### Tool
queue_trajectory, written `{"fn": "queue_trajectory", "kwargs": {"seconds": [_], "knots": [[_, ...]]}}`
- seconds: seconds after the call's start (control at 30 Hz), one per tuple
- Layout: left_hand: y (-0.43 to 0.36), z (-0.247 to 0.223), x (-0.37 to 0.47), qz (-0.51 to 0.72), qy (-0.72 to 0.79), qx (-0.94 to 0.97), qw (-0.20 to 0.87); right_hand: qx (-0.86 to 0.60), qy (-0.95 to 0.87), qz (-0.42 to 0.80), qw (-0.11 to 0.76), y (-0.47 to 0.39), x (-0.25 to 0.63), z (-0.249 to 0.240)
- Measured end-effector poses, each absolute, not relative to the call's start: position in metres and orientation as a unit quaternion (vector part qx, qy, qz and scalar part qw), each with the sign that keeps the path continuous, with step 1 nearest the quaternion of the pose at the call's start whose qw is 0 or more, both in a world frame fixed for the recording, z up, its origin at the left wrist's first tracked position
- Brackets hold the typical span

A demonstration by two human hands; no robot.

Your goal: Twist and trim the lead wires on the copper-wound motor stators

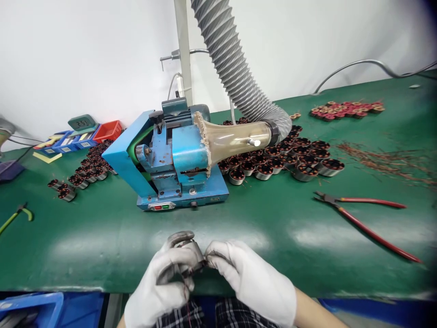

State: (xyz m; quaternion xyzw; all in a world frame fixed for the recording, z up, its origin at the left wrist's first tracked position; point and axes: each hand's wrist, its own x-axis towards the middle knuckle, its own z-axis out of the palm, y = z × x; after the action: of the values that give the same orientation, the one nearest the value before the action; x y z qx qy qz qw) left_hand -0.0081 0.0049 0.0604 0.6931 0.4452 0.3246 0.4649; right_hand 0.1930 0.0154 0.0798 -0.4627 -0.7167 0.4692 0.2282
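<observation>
- Here, at bottom centre, the left hand (160,278) grips a wound stator (191,256) over the tabletop (102,237) edge; the right hand (249,278) pinches its copper lead wire (186,291).
- Overpulling could snap that wire (it looks thin).
- A slip drops the stator floorward.

Plain white wall (68,59) behind a glossy green workbench (273,228).

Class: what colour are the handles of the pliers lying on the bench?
Red, on the pliers, seen in the head view.
</observation>
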Motion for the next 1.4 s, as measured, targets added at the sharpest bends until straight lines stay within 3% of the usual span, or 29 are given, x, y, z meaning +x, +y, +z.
{"fn": "queue_trajectory", "kwargs": {"seconds": [0.17,0.23,0.4,0.47,0.6,0.67,1.03,1.17,1.3,1.4], "knots": [[0.005,0.066,-0.001,0.324,0.482,0.778,0.241,-0.466,-0.729,0.439,0.243,0.014,0.191,0.077],[0.004,0.062,0.002,0.294,0.5,0.788,0.204,-0.472,-0.718,0.444,0.254,0.014,0.19,0.074],[-0.002,0.048,0.009,0.314,0.522,0.734,0.3,-0.519,-0.744,0.35,0.231,0.015,0.183,0.06],[-0.004,0.039,0.011,0.35,0.554,0.688,0.311,-0.523,-0.728,0.381,0.226,0.018,0.18,0.055],[-0.002,0.017,0.007,0.336,0.574,0.719,0.202,-0.464,-0.696,0.535,0.121,0.03,0.178,0.045],[0.003,0.01,0.005,0.294,0.556,0.759,0.168,-0.445,-0.712,0.539,0.065,0.038,0.178,0.042],[0.019,0.007,-0.004,0.221,0.598,0.736,0.229,-0.436,-0.871,0.219,-0.058,0.064,0.213,0.054],[0.009,0.008,-0.003,0.268,0.616,0.726,0.146,-0.528,-0.804,0.272,0.009,0.054,0.244,0.045],[-0.008,0.029,0.011,0.426,0.59,0.686,-0.011,-0.527,-0.583,0.592,0.18,0.029,0.224,0.034],[-0.003,0.045,0.022,0.405,0.431,0.804,0.063,-0.465,-0.467,0.704,0.267,0.021,0.186,0.026]]}}
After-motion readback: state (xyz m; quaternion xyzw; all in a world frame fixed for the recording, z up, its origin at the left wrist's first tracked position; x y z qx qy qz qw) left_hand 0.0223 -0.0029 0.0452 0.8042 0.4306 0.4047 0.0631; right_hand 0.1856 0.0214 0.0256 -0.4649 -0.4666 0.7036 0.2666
